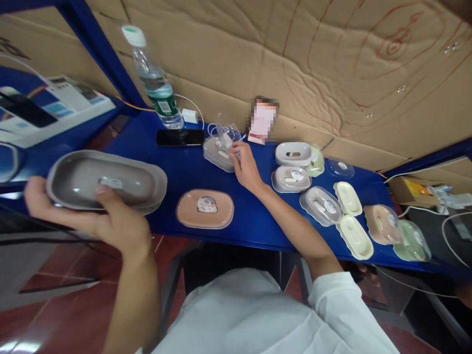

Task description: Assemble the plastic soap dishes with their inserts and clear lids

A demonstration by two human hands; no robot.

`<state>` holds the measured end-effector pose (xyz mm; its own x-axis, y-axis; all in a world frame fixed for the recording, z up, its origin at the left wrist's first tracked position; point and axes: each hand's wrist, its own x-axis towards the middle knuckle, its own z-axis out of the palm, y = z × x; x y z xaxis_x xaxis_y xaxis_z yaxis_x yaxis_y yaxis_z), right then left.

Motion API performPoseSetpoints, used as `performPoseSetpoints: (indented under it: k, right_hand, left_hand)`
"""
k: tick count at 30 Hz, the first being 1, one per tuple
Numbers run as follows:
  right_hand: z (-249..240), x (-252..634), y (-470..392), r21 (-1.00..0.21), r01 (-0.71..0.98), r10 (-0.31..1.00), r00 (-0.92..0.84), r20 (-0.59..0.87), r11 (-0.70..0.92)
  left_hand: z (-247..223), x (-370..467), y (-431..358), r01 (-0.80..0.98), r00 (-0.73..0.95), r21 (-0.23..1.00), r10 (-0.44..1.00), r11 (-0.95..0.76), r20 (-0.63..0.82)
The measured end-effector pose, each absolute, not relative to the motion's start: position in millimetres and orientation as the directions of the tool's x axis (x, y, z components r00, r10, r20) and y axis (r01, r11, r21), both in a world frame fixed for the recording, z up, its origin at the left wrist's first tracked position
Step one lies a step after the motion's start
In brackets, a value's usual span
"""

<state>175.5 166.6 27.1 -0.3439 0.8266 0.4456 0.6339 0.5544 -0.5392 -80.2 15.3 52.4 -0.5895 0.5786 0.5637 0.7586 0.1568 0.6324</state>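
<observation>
My left hand [121,223] is wrapped round a grey oval soap dish [79,177], raised at the table's left front, with the thumb pressing near its middle slot. My right hand [245,164] reaches to the back of the table. Its fingertips are pinched on a small clear plastic piece [230,132], just above a grey lidded soap dish [214,153]; whether they also touch that dish is hard to tell. A pinkish-brown dish [188,209] with a round label lies on the table between my hands.
More soap dishes in grey [291,179], cream [354,238], brown [378,226] and green [413,241] stand on the right. A water bottle [162,98], black phone [180,138], white charger [190,116] and a propped phone [262,118] line the cardboard wall [221,59].
</observation>
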Motion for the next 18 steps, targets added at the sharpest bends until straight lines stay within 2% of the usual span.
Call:
performPoseSetpoints:
  k: [4, 8, 10, 13, 15, 18]
  right_hand:
    - [24, 163, 175, -0.507, 0.592, 0.779, -0.451, 0.436, 0.627]
    - [25, 160, 175, -0.486, 0.592, 0.765, -0.487, 0.420, 0.643]
    - [24, 162, 170, -0.477, 0.602, 0.768, -0.490, 0.412, 0.640]
    - [19, 162, 162, -0.478, 0.586, 0.756, -0.517, 0.401, 0.654]
    - [17, 157, 162, -0.488, 0.554, 0.737, -0.540, 0.405, 0.674]
    - [23, 147, 168, -0.506, 0.484, 0.694, -0.585, 0.420, 0.714]
  left_hand:
    - [46, -82, 18, 0.751, -0.596, 0.644, 0.572, 0.149, 0.564]
    - [45, -74, 24, 0.690, -0.652, 0.693, 0.595, 0.208, 0.470]
    - [41, -72, 29, 0.651, -0.663, 0.738, 0.606, 0.177, 0.440]
    - [25, -78, 41, 0.601, -0.637, 0.798, 0.575, -0.047, 0.514]
    - [12, -87, 48, 0.598, -0.652, 0.770, 0.423, -0.225, 0.629]
    - [2, -98, 50, 0.588, -0.682, 0.736, 0.284, -0.335, 0.674]
